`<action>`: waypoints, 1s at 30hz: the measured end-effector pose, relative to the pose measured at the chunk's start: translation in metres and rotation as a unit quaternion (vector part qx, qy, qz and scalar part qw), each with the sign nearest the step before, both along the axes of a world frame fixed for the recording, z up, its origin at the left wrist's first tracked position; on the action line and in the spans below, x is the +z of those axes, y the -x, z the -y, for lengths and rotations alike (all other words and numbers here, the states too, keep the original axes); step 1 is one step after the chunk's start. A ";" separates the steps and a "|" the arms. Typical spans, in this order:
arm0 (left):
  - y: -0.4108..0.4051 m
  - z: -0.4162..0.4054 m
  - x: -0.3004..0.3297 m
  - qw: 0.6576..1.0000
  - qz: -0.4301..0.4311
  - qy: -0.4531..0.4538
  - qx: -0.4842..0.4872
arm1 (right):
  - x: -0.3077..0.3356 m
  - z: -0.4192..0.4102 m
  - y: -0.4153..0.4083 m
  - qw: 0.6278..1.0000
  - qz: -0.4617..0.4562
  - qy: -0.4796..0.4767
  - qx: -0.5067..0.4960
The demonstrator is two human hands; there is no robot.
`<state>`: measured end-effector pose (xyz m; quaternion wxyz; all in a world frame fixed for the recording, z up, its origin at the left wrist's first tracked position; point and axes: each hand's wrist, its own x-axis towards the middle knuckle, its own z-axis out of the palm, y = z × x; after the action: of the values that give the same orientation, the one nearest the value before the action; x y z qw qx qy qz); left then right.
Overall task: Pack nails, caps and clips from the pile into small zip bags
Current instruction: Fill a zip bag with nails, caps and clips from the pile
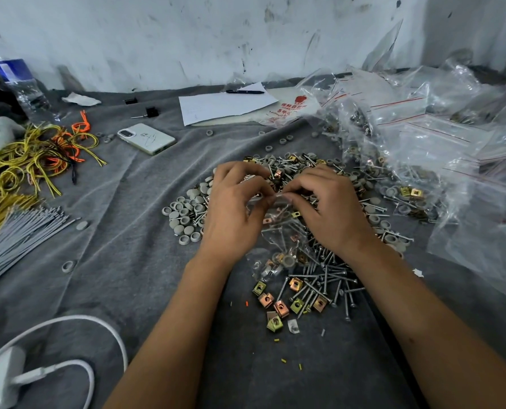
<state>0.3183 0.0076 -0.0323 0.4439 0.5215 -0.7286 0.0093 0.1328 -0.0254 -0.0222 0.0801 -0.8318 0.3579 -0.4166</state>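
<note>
Above the pile (304, 184) of nails, caps and clips, the fingers (263, 187) of the left hand (234, 208) and those of the right hand (328, 208) curl in and pinch the top edge of a small clear zip bag (284, 231), thumbs nearly meeting at its mouth. That bag hangs toward the person, with a few clips, nails and a grey cap inside. Just nearer than the pile lie loose brass clips (281, 305) and nails (328, 278) on the grey cloth (127, 261) covering the counter. Left of the pile sit grey caps (183, 211); farther left are grey ties (18, 234) and yellow wires (30, 157). Right of the pile, filled and empty zip bags (423, 137) heap up. Beyond the pile lie a white phone (147, 138), a paper sheet (225, 106) and a pen (245, 91).
</note>
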 end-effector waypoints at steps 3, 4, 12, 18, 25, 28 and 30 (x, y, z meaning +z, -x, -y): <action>0.000 -0.002 0.001 0.999 0.035 0.003 0.004 | 0.001 -0.001 -0.001 1.000 -0.020 0.019 0.008; 0.000 -0.002 0.002 0.999 0.044 0.003 0.003 | 0.002 -0.001 -0.001 0.999 -0.025 0.020 0.009; 0.004 -0.002 0.002 1.000 -0.017 0.023 0.002 | -0.002 -0.002 -0.005 0.998 -0.003 -0.055 -0.003; 0.003 -0.003 0.005 0.998 -0.051 0.026 0.012 | -0.003 -0.004 -0.005 0.996 -0.038 -0.041 0.067; -0.001 -0.006 0.010 0.989 -0.132 0.062 0.037 | -0.008 -0.008 -0.009 0.987 -0.009 -0.127 0.096; -0.002 -0.010 0.011 0.984 -0.159 0.056 0.060 | -0.008 -0.010 -0.010 0.986 0.001 -0.134 0.102; -0.005 -0.011 0.010 0.979 -0.180 0.063 0.070 | -0.007 -0.012 -0.010 0.986 0.026 -0.132 0.094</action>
<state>0.3231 0.0191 -0.0220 0.5978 0.5353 -0.5966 -0.0080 0.1430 -0.0138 -0.0288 0.2372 -0.8329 0.3277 -0.3777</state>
